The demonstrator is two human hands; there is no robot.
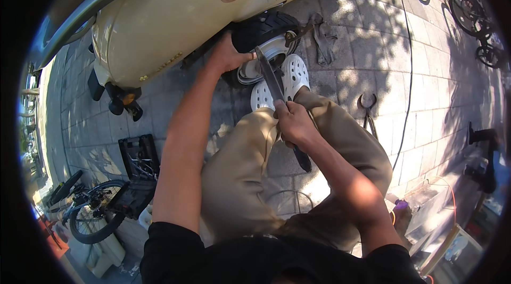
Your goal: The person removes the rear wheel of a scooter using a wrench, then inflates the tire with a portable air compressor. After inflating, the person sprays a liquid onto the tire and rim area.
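A cream scooter [159, 23] stands above a black tire [258, 31] on a silver rim [250, 71]. My left hand [230, 54] grips the tire at its left side, thumb beside the rim; some of its fingers are hidden. My right hand [293, 121] is closed on a long black flat bar [272, 79], whose upper tip rests at the rim. My white clogs [295, 73] are close against the wheel, on either side of the bar.
A gray rag [323, 44] and metal pincers [368, 111] lie on the pavers. An open black toolbox [137, 159] and a bicycle [93, 209] are at lower left, more bicycles [468, 12] at upper right. A dark cable [409, 81] crosses the ground.
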